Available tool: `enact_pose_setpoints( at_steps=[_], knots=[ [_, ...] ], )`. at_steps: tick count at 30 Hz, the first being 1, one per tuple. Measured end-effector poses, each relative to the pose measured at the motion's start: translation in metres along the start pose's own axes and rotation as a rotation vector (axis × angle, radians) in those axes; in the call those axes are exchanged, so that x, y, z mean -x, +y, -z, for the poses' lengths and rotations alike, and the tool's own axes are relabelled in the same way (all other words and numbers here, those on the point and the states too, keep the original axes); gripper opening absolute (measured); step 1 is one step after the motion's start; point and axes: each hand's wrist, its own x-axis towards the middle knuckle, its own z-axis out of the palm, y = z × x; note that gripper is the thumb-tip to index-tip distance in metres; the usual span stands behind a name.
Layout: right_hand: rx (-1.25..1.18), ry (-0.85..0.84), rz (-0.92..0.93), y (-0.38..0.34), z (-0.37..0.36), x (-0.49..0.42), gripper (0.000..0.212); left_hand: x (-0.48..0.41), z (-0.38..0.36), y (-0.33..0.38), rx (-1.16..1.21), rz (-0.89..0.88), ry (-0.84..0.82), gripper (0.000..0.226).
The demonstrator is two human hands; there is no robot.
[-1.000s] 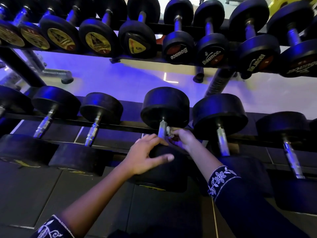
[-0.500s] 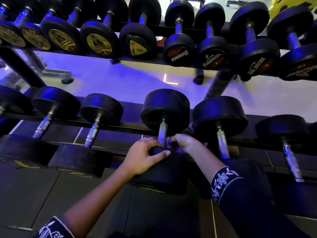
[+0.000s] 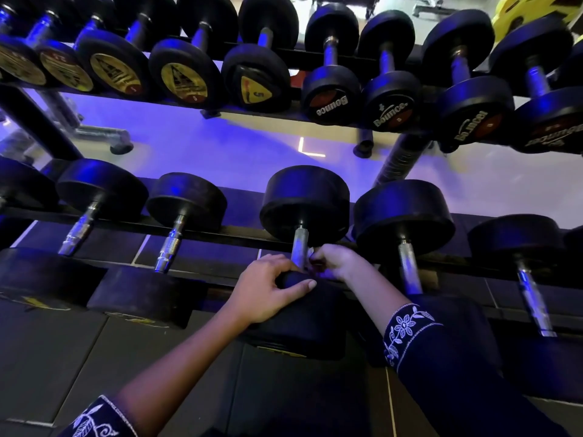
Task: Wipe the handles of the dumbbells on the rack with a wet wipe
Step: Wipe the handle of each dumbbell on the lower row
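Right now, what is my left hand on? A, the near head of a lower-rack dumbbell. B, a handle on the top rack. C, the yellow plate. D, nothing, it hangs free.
A: the left hand grips the near head of a lower-rack dumbbell, thumb lying across it, while the right hand curls at its handle.

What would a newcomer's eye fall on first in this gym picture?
Two hands at centre: the left hand grips the near head of a lower-row dumbbell, while the right hand pinches what seems a wet wipe against its steel handle. Above, a row of labelled dumbbells; behind, blue-lit floor.
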Motion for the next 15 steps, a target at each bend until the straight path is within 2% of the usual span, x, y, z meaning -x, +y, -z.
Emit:
enact_pose_setpoints(
  at_steps=[3, 10, 12, 15],
  knots=[
    [0.049, 0.063, -0.002, 0.003, -0.003, 0.000, 0.027, 0.001, 0.000, 0.000, 0.012, 0.003, 0.008, 0.030],
    [0.339, -0.065, -0.050, 0.019, -0.006, -0.001, 0.027, 0.000, 0.000, 0.000, -0.005, 0.011, -0.003, 0.041],
    [0.342, -0.056, -0.058, 0.018, -0.001, -0.009, 0.028, 0.001, 0.001, 0.001, -0.004, 0.018, -0.002, 0.041],
    [0.108, -0.010, 0.013, 0.004, -0.007, -0.008, 0.021, 0.001, 0.001, 0.000, 0.000, 0.019, 0.012, 0.033]
  ],
)
